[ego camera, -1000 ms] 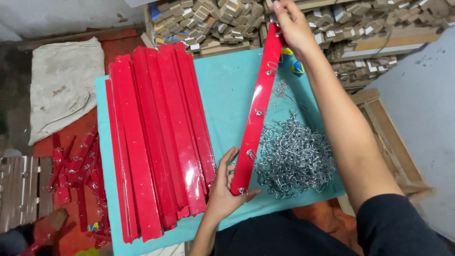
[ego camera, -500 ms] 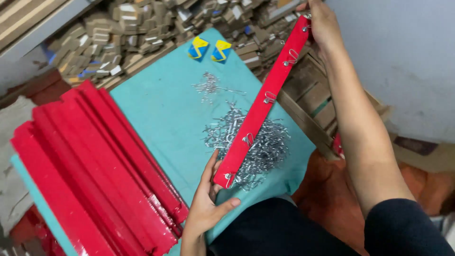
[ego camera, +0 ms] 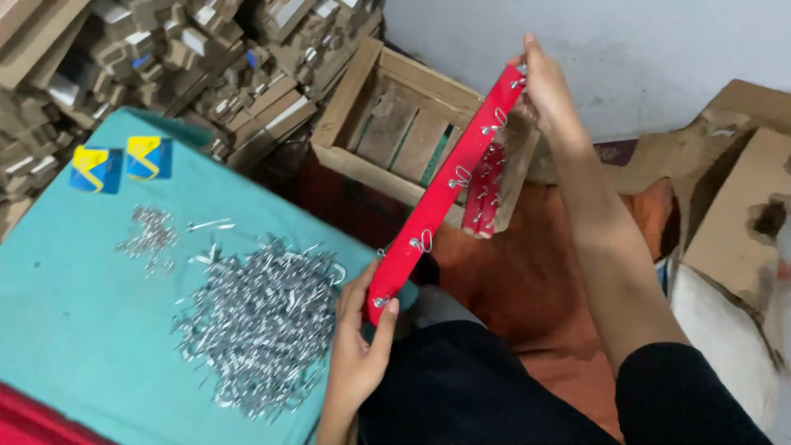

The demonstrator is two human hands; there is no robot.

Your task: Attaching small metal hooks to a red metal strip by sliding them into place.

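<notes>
Beside the crate point(ego camera: 412, 136), which I take as my landmark, a teal table point(ego camera: 74, 330) spreads to its left and nearer the person. Beyond the table, left of the crate, stacks of cardboard pieces point(ego camera: 189, 58) are heaped up to the crate's left wall. Right of the crate lie torn brown cardboard sheets point(ego camera: 733, 206), with a white sack point(ego camera: 725, 330) nearer the person.

The crate is a shallow wooden box with slatted boards; a bundle of red strips point(ego camera: 482, 194) with metal hooks leans on its near right corner. I cannot tell what else is in it.

On the table, left of the crate and nearer, lies a big pile of silver hooks point(ego camera: 259, 330), a small scatter point(ego camera: 148, 239) further left, and two blue-and-yellow cards point(ego camera: 124, 161) beyond that.

A long red strip point(ego camera: 449, 189) crosses right over the crate, slanting from its far right corner down to the table's near edge, and hides part of the boards. Several hooks hang along it. The right hand point(ego camera: 544, 86) pinches its far end, fingers closed round it above the crate's right corner. The left hand point(ego camera: 358, 338) grips its near end, thumb pressed on the face, just beside the hook pile.

Half a second ago the strip hung over the table and the hook pile, with the stack of red strips plainly to the left; now it has swung right over the crate, and only a sliver of red point(ego camera: 33, 420) shows at the table's near left corner.
</notes>
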